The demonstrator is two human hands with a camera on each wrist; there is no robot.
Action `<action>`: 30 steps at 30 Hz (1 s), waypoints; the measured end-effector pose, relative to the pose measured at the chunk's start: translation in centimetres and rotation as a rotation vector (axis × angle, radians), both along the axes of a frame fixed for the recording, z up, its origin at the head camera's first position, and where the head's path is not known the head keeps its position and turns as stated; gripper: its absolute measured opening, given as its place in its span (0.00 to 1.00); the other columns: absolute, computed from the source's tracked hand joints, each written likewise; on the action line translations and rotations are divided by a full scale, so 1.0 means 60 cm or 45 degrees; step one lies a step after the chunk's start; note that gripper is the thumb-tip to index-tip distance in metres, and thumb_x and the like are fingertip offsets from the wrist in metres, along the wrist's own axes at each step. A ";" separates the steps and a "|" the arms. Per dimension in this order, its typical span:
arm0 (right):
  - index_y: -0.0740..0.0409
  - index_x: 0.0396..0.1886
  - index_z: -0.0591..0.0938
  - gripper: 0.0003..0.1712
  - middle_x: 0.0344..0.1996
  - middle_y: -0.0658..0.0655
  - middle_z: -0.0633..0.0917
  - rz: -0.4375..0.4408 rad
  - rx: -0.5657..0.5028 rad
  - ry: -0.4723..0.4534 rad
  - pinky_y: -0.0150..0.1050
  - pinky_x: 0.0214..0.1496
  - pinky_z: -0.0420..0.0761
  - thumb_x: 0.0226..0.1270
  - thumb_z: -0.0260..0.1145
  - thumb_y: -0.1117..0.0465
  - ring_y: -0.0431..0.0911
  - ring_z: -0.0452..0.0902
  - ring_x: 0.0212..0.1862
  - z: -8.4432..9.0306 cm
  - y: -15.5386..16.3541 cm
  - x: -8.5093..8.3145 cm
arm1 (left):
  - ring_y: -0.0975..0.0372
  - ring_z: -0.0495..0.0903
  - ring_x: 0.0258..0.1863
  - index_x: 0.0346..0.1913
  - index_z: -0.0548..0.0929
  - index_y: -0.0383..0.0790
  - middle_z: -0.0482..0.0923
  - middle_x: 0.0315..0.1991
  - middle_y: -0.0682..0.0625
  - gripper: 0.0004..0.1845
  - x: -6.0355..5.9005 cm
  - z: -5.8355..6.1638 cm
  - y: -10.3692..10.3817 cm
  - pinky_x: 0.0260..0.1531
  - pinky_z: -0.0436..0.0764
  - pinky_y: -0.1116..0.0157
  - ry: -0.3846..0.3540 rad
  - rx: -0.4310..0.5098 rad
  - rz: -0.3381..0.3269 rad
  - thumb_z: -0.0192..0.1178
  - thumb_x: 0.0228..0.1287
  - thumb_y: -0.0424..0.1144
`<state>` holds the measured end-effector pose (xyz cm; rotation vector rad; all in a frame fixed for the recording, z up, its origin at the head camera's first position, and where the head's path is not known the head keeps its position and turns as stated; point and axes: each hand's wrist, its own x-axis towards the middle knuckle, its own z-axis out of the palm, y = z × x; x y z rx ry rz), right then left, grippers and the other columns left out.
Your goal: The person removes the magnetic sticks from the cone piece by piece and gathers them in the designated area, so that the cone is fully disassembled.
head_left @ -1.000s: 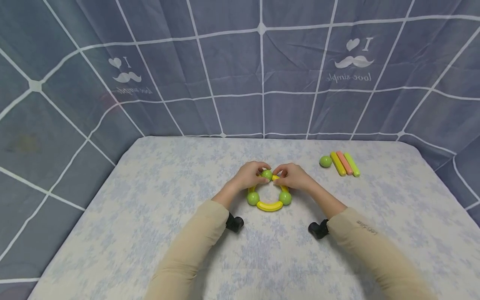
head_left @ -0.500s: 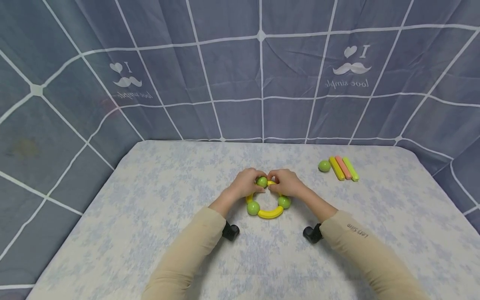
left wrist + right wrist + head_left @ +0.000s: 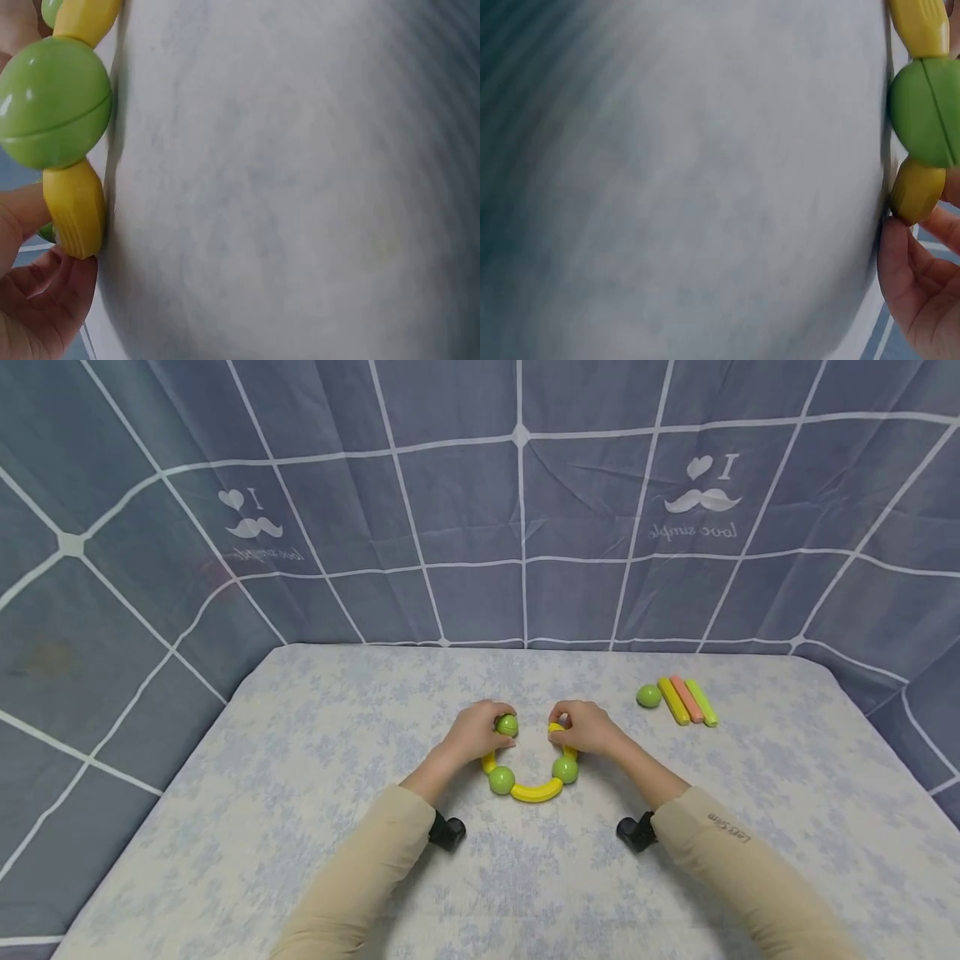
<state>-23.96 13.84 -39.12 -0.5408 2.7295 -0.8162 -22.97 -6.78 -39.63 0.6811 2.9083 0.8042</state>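
Observation:
A chain of green balls and yellow curved rods lies on the table as a ring with a gap at its far side. My left hand (image 3: 472,731) grips the green ball (image 3: 507,725) at the chain's left end. Across the gap, my right hand (image 3: 588,727) pinches the yellow curved rod (image 3: 570,751) at the right end. Between them run a left curved rod (image 3: 489,762), two more green balls (image 3: 501,780) and a bottom curved rod (image 3: 537,792). In the right wrist view, fingertips touch the end of the yellow rod (image 3: 917,191), below a green ball (image 3: 930,112).
To the far right of the table (image 3: 360,710) lies a loose green ball (image 3: 648,696). Beside it are straight rods: yellow (image 3: 673,701), pink (image 3: 687,699) and lime (image 3: 701,702). A grey-blue curtain (image 3: 465,510) with white lines hangs behind the table.
The ring has come apart at its far side. My left hand has moved left with the green ball, away from the yellow curved rod in my right hand, which has shifted slightly right.

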 end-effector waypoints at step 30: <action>0.66 0.54 0.74 0.23 0.24 0.57 0.73 -0.083 -0.261 -0.467 0.37 0.26 0.74 0.62 0.65 0.59 0.44 0.72 0.20 0.010 0.074 0.029 | 0.52 0.76 0.41 0.55 0.77 0.32 0.79 0.43 0.40 0.25 0.041 0.012 -0.068 0.38 0.77 0.59 -0.184 0.204 0.360 0.67 0.55 0.37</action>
